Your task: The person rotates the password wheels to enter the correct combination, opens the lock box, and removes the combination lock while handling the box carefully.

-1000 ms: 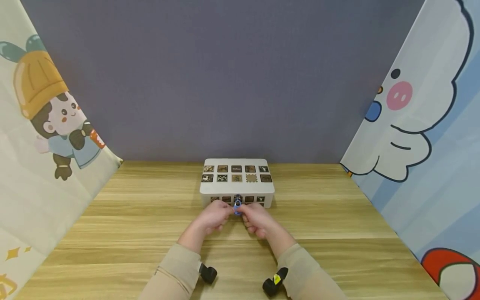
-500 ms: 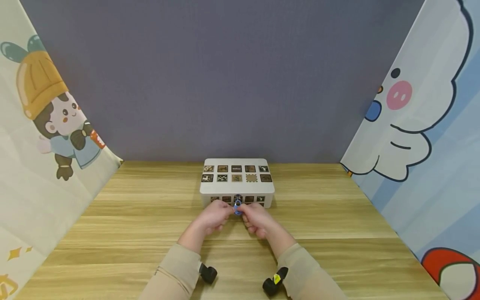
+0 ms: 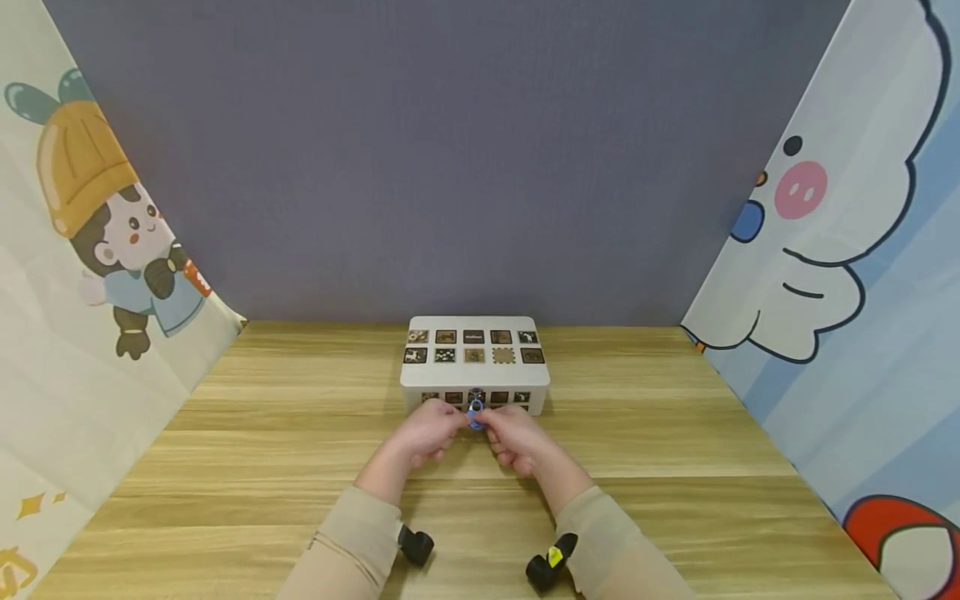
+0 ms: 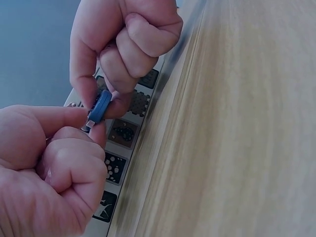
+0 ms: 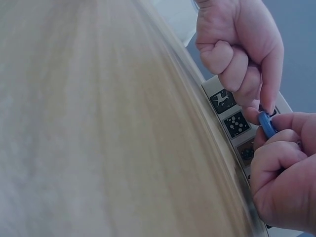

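A small blue padlock [image 3: 476, 415] hangs at the front clasp of a white box [image 3: 474, 375] printed with small dark pictures. My right hand [image 3: 513, 435] pinches the padlock's body between thumb and forefinger, other fingers curled. From the opposite side my left hand [image 3: 431, 433] pinches a small silver metal piece [image 4: 90, 124] right at the padlock's edge; its fingertips hide most of it, so I cannot tell its kind. In the right wrist view the blue body [image 5: 267, 124] shows between both hands' fingertips. The box lid is down.
The box stands at the back of a wood-grain table [image 3: 637, 433], near a grey upright panel [image 3: 450, 167]. Cartoon-printed sheets flank it on the left [image 3: 112, 250] and right [image 3: 825, 250]. Black wrist-worn devices [image 3: 416, 547] sit by the sleeves.
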Demonstrator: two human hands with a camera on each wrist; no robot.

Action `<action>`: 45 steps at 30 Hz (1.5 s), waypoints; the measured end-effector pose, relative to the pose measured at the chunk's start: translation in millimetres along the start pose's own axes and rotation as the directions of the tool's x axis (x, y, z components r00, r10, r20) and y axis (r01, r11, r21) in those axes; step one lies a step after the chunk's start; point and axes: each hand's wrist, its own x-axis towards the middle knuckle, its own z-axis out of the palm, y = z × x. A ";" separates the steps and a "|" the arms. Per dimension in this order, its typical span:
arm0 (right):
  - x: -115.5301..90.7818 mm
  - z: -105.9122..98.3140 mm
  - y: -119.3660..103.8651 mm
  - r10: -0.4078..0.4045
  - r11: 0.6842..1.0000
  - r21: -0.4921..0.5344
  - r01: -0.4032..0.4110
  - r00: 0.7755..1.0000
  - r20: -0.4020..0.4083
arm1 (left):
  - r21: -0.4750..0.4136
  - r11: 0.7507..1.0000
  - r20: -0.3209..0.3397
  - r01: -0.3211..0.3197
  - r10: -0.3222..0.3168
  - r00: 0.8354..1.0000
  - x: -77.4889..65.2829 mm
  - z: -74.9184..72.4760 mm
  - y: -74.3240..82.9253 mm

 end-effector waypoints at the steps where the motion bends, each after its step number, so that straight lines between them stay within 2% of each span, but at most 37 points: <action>1: -0.1 -0.1 0.0 0.000 1.000 -0.001 0.000 1.000 -0.001 | 0.005 1.000 0.002 0.002 -0.002 1.000 0.0 -0.1 -0.2; 8: -1.0 -1.8 -0.7 -0.016 1.000 -0.002 0.016 1.000 -0.002 | 0.026 1.000 0.006 0.001 -0.001 1.000 -0.7 0.5 0.1; 14: -2.8 -5.5 -3.0 0.008 0.999 0.054 -0.007 1.000 -0.016 | 0.041 0.999 0.002 -0.005 0.005 1.000 -1.3 1.1 1.4; 32: -8.2 -22.9 -11.0 0.045 0.987 0.157 -0.045 0.999 0.001 | 0.022 1.000 0.020 -0.012 0.011 1.000 0.3 -1.4 0.0; 45: -10.0 -26.7 -12.2 0.054 0.982 0.181 -0.054 0.999 0.004 | 0.014 1.000 0.037 -0.006 0.006 0.999 -0.5 -0.8 0.3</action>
